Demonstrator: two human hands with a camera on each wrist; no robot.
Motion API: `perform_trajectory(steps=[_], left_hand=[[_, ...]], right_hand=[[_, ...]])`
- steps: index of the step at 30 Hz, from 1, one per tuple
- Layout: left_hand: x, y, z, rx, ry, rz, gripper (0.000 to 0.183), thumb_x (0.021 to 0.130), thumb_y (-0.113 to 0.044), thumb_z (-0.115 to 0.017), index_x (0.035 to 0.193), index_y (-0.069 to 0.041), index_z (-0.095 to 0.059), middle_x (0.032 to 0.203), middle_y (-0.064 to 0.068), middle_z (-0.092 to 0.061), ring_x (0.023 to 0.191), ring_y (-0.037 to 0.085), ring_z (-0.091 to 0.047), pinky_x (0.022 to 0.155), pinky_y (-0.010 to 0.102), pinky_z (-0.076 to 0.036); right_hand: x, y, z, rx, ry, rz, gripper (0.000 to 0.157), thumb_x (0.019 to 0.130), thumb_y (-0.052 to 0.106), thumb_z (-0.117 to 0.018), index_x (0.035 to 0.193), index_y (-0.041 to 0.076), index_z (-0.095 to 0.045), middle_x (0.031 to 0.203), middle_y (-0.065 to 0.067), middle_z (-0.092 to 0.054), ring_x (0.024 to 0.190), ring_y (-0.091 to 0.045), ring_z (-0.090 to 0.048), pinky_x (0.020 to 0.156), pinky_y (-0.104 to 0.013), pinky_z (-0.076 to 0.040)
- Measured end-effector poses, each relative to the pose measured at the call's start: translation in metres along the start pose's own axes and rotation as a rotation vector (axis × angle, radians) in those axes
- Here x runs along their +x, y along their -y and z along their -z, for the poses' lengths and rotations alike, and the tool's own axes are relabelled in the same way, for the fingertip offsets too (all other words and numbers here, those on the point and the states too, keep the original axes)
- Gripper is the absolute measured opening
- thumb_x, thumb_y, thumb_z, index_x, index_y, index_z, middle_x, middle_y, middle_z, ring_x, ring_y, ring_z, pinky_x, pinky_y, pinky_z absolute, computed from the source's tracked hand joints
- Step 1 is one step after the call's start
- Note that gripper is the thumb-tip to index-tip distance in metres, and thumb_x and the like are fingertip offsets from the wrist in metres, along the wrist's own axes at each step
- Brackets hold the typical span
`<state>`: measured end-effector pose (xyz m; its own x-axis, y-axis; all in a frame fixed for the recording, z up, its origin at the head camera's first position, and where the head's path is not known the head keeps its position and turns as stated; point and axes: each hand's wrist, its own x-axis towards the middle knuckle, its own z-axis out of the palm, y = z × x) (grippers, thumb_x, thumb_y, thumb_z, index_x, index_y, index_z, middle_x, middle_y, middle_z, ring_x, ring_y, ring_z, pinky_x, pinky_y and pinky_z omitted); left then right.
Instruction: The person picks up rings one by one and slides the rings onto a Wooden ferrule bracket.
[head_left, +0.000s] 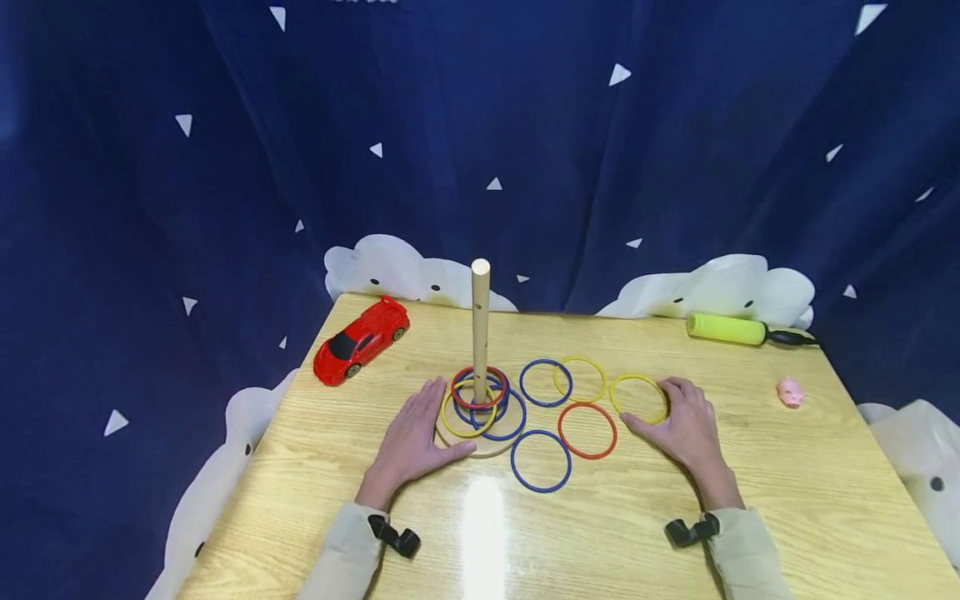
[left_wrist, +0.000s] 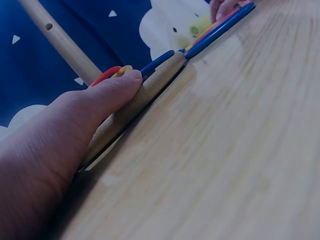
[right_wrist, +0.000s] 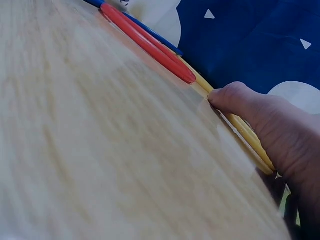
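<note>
A round wooden base [head_left: 480,450] carries an upright wooden peg [head_left: 481,333] with red, blue and yellow rings lying around its foot. My left hand [head_left: 416,437] holds the base at its left and near edge; in the left wrist view the thumb [left_wrist: 117,90] lies over the rim. My right hand [head_left: 686,421] grips a yellow ring [head_left: 637,375] on the table, thumb at its near side and fingers at its far right. In the right wrist view the thumb touches the yellow ring [right_wrist: 250,137]; the other fingers are mostly hidden.
Between the hands lie a red ring [head_left: 588,456], a blue ring [head_left: 542,490], another blue ring [head_left: 546,404] and a second yellow ring [head_left: 592,360]. A red toy car [head_left: 362,340] is at far left. At right are a yellow-green pump [head_left: 726,329] and a pink pig [head_left: 791,392].
</note>
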<state>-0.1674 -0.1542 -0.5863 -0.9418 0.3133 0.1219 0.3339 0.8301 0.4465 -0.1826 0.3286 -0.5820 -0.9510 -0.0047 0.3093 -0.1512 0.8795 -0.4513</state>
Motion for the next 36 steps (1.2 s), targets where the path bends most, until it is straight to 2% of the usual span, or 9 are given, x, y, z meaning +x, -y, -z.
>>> perform_trajectory(steps=[17, 31, 36], left_hand=[[0.0003, -0.0006, -0.0013, -0.002, 0.007, 0.013, 0.128, 0.077, -0.095, -0.053, 0.169, -0.015, -0.015, 0.175, -0.001, -0.017, 0.161, 0.019, -0.014, 0.130, 0.042, -0.018], [-0.0035, 0.0006, 0.0006, -0.007, -0.012, 0.002, 0.127, 0.077, -0.092, -0.057, 0.168, -0.011, -0.019, 0.174, 0.003, -0.022, 0.161, 0.023, -0.018, 0.129, 0.045, -0.020], [-0.0011, -0.0026, 0.0008, -0.018, -0.020, -0.017, 0.126, 0.078, -0.090, -0.059, 0.168, -0.010, -0.020, 0.173, 0.006, -0.023, 0.160, 0.025, -0.020, 0.129, 0.048, -0.022]], right_hand=[[-0.0022, -0.0018, 0.0015, 0.013, -0.055, 0.005, 0.090, 0.067, 0.059, -0.091, 0.123, -0.007, -0.065, 0.129, -0.026, -0.058, 0.121, -0.047, -0.050, 0.095, -0.065, -0.041], [-0.0055, -0.0008, -0.0024, 0.078, -0.056, -0.024, 0.086, 0.068, 0.055, -0.092, 0.122, -0.006, -0.066, 0.129, -0.024, -0.057, 0.121, -0.045, -0.050, 0.096, -0.062, -0.042], [-0.0052, 0.0008, 0.0047, 0.113, -0.084, -0.026, 0.083, 0.069, 0.049, -0.094, 0.121, -0.008, -0.065, 0.127, -0.025, -0.058, 0.121, -0.044, -0.051, 0.098, -0.060, -0.042]])
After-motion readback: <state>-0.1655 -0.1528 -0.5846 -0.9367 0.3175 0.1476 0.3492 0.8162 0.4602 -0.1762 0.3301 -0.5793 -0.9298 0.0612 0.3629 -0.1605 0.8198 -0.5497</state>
